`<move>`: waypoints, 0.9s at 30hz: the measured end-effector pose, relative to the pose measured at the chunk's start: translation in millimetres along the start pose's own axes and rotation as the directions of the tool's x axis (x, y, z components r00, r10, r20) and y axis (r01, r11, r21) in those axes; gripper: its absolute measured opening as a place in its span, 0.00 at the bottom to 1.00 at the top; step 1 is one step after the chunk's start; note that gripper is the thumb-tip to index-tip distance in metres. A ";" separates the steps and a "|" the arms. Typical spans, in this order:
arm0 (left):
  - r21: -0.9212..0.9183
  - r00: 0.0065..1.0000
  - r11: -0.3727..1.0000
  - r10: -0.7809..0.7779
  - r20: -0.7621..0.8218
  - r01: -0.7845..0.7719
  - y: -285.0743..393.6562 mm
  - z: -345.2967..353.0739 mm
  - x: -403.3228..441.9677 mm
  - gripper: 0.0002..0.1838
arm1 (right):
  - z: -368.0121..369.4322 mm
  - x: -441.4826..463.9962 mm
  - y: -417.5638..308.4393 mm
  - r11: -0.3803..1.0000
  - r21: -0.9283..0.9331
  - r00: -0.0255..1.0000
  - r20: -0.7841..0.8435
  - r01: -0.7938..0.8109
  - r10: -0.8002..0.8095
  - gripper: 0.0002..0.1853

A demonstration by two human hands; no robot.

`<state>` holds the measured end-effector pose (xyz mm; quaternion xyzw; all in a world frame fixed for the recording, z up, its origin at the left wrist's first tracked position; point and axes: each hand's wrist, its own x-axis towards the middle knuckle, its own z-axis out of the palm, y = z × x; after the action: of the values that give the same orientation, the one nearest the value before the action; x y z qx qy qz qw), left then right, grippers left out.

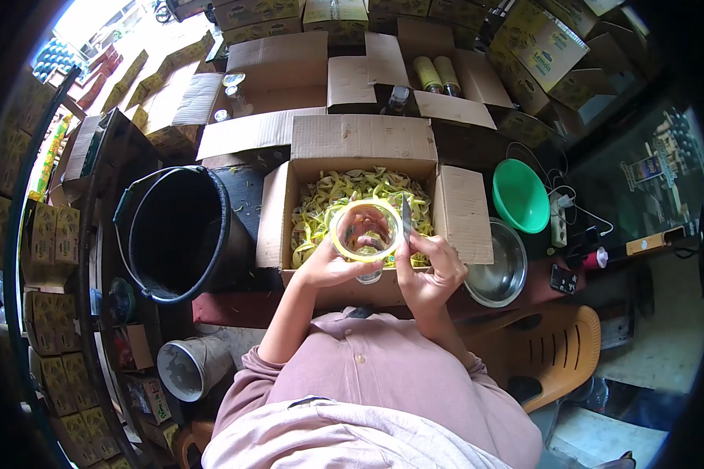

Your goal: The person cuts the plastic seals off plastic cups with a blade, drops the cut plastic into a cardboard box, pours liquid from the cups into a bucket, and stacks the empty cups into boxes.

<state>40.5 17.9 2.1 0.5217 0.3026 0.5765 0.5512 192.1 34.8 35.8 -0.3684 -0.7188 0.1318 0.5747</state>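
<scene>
In front of my chest, my left hand (328, 266) is closed around a clear, round, cup-like vessel (370, 254) with a yellow rim. Its mouth faces up towards me, and a narrower clear base shows below. My right hand (432, 270) pinches a thin, dark knife blade (407, 215) upright against the right side of the rim; any handle is hidden by the fingers. Directly behind and below both hands stands an open cardboard box (465, 215), filled with curly yellow-green strips (360, 184).
A black bucket (221, 234) stands left, with a grey bucket (184, 371) below. To the right are a green bowl (522, 195), a metal bowl (516, 273), a phone (563, 278) and a brown chair (575, 344). Open cartons (278, 66) line the back.
</scene>
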 end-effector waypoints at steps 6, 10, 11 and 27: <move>0.096 0.994 0.993 0.059 0.090 -0.068 -8.0 -3.5 0.3 0.36 | -2.4 3.5 6.5 0.999 -0.042 0.999 0.049 0.010 -0.008 0.09; 0.014 0.999 0.999 -0.031 0.021 0.031 -2.4 -3.1 -1.1 0.35 | -2.2 0.0 6.0 0.999 0.020 0.998 0.054 -0.035 0.033 0.09; 0.021 0.999 0.999 -0.032 0.034 0.031 -2.1 -3.9 -1.1 0.35 | -2.2 -1.2 6.0 0.999 0.031 0.998 0.053 -0.035 0.034 0.10; 0.154 0.978 0.988 -0.023 0.209 -0.010 -7.2 -10.5 -7.4 0.37 | -11.4 -3.4 6.3 0.996 0.069 0.992 0.111 -0.059 0.052 0.14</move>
<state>31.9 14.8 -9.3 0.6198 0.2883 0.4912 0.5399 205.2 34.2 33.0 -0.3594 -0.7334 0.1937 0.5436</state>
